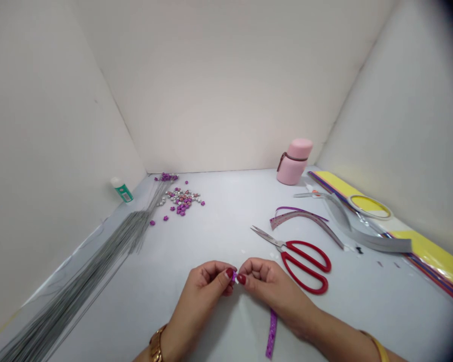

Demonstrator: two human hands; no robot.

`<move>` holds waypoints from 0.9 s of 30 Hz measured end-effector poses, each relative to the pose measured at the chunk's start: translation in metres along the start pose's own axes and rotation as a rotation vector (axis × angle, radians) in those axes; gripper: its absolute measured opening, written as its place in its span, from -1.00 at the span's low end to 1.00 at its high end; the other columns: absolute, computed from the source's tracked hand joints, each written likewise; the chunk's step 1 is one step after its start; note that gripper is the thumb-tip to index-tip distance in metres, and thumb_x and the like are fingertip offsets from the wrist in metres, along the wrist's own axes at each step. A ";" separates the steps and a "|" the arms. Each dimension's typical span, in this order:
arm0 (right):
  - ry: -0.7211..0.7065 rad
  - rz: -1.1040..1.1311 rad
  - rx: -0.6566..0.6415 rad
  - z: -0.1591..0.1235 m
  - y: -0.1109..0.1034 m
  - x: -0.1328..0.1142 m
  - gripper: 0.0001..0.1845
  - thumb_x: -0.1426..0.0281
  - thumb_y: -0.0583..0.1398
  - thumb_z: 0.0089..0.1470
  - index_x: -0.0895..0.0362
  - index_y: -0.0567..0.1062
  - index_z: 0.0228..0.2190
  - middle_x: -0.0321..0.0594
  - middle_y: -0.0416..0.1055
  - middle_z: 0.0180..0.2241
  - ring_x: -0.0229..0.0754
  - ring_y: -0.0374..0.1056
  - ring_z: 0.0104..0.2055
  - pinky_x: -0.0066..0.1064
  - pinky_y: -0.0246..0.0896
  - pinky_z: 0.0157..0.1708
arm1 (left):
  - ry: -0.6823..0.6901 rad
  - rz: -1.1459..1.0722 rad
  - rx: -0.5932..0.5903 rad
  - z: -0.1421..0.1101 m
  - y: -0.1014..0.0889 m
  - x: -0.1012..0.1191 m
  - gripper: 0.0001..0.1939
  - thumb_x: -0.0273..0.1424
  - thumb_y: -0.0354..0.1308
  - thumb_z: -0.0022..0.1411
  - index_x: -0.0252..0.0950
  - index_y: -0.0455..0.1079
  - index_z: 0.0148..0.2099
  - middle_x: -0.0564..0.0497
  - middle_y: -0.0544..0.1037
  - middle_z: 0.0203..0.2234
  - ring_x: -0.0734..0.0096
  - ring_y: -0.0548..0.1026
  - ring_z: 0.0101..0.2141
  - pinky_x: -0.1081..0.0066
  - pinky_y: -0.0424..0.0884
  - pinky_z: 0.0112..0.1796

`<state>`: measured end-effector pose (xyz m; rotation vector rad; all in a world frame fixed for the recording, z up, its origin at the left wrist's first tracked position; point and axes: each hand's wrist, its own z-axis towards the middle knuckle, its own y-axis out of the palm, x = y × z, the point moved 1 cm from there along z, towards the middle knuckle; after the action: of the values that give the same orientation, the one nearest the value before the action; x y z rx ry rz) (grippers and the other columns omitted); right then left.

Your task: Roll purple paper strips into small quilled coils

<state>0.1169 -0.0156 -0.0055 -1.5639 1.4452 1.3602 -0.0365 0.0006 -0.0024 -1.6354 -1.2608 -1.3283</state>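
The left hand [206, 296] and the right hand [270, 291] are close together at the bottom middle of the picture. Their fingertips meet and pinch a tiny purple and white piece [234, 276], so both grips are closed on it. It is too small to tell just what it is. Below the hands, a shiny purple ribbon strip [272, 334] goes down near the right wrist. I cannot tell if it joins the tiny piece.

Just right of the hands, big red-handled scissors [304, 264] lie open on the white worktop [219, 221]. Past them, at the right, are thin purple ribbon strips [302, 217], small scissors [313, 194], a wide grey strip [377, 241], a round roll of tape [370, 207] and a stack of yellow paper [434, 256]. A pink bottle with a brown strap [293, 161] stands at the back. At the upper left are a heap of little purple and silver stars [181, 201], a long bundle of thin silver wires [86, 266] and a small green and white glue bottle [122, 191]. A gold watch [156, 344] sits on the left wrist.
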 end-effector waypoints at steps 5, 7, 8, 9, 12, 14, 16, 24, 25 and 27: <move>-0.056 -0.068 -0.021 -0.002 0.000 -0.004 -0.84 0.32 0.19 -0.04 0.17 0.42 -0.48 -0.27 0.43 -0.49 -0.28 0.27 -0.44 -0.49 0.12 -0.44 | -0.032 -0.028 0.012 0.000 0.002 -0.001 -0.80 -0.31 0.17 0.02 -0.37 0.45 -0.35 0.09 0.43 -0.64 0.51 0.34 -0.55 0.53 0.23 -0.46; -0.081 -0.078 -0.029 -0.002 0.000 -0.003 -0.85 0.32 0.16 -0.01 0.16 0.42 -0.48 -0.27 0.43 -0.50 -0.27 0.29 -0.43 -0.48 0.14 -0.43 | -0.041 -0.029 0.021 0.000 0.003 -0.001 -0.79 -0.30 0.18 0.01 -0.37 0.44 -0.40 0.09 0.44 -0.65 0.52 0.34 -0.57 0.54 0.23 -0.47; -0.091 -0.099 -0.025 -0.002 0.000 -0.002 -0.84 0.32 0.15 0.00 0.16 0.42 -0.48 -0.28 0.42 -0.51 -0.27 0.29 -0.45 -0.49 0.14 -0.44 | -0.036 -0.017 0.024 0.000 0.003 0.000 -0.79 -0.30 0.18 0.01 -0.38 0.44 -0.44 0.09 0.44 -0.66 0.52 0.33 -0.57 0.54 0.23 -0.48; -0.099 -0.137 -0.013 -0.002 0.000 -0.001 -0.84 0.31 0.15 0.00 0.16 0.42 -0.47 -0.30 0.41 -0.54 -0.27 0.28 -0.47 -0.49 0.13 -0.47 | -0.028 -0.005 0.033 0.000 0.004 0.000 -0.78 -0.30 0.17 0.01 -0.38 0.43 -0.48 0.09 0.43 -0.67 0.53 0.33 -0.58 0.55 0.23 -0.48; -0.152 -0.291 0.035 -0.003 0.000 -0.003 -0.85 0.31 0.16 -0.01 0.15 0.43 -0.44 -0.33 0.38 -0.57 -0.27 0.27 -0.49 -0.50 0.12 -0.49 | -0.015 0.018 0.062 0.000 0.004 0.000 -0.79 -0.31 0.15 0.03 -0.38 0.43 -0.48 0.09 0.43 -0.67 0.53 0.33 -0.57 0.55 0.23 -0.48; -0.201 -0.365 0.033 -0.003 0.000 -0.007 -0.86 0.34 0.15 0.00 0.15 0.45 -0.46 -0.30 0.41 -0.52 -0.23 0.29 -0.42 -0.48 0.14 -0.42 | -0.009 0.049 0.073 -0.001 0.003 0.000 -0.80 -0.32 0.15 0.03 -0.38 0.43 -0.46 0.09 0.43 -0.67 0.52 0.33 -0.57 0.54 0.24 -0.47; -0.214 -0.391 0.026 -0.004 0.001 -0.009 -0.85 0.37 0.14 0.00 0.16 0.46 -0.50 -0.28 0.42 -0.49 -0.24 0.29 -0.40 -0.48 0.14 -0.39 | 0.003 0.097 0.076 -0.001 0.003 0.000 -0.80 -0.31 0.14 0.04 -0.37 0.44 -0.46 0.09 0.43 -0.66 0.50 0.34 -0.56 0.54 0.25 -0.48; 0.060 -0.115 0.053 -0.001 0.006 0.007 -0.78 0.27 0.14 -0.03 0.19 0.36 -0.52 -0.40 0.29 -0.66 -0.45 0.06 -0.73 -0.61 -0.16 -0.73 | 0.251 0.467 0.166 -0.008 0.003 0.000 -0.85 -0.41 0.06 0.12 -0.32 0.45 -0.40 0.01 0.54 -0.52 0.42 0.46 -0.47 0.50 0.33 -0.42; 0.073 -0.075 0.057 -0.001 0.007 0.008 -0.77 0.26 0.14 -0.04 0.19 0.36 -0.52 -0.39 0.31 -0.66 -0.47 0.05 -0.74 -0.61 -0.18 -0.74 | 0.335 0.536 0.178 -0.009 0.003 0.000 -0.85 -0.44 0.05 0.13 -0.32 0.44 -0.37 0.00 0.54 -0.49 0.41 0.46 -0.45 0.49 0.34 -0.41; 0.089 -0.005 0.069 -0.002 0.010 0.007 -0.77 0.27 0.15 -0.06 0.21 0.37 -0.52 -0.38 0.32 -0.66 -0.48 0.06 -0.74 -0.61 -0.20 -0.73 | 0.509 0.655 0.182 -0.012 0.003 -0.001 -0.85 -0.50 0.02 0.14 -0.32 0.43 -0.34 -0.01 0.54 -0.48 0.42 0.47 -0.45 0.48 0.35 -0.40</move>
<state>0.1075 -0.0219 -0.0090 -1.6009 1.5238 1.2382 -0.0372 -0.0117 0.0000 -1.2972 -0.4633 -1.0697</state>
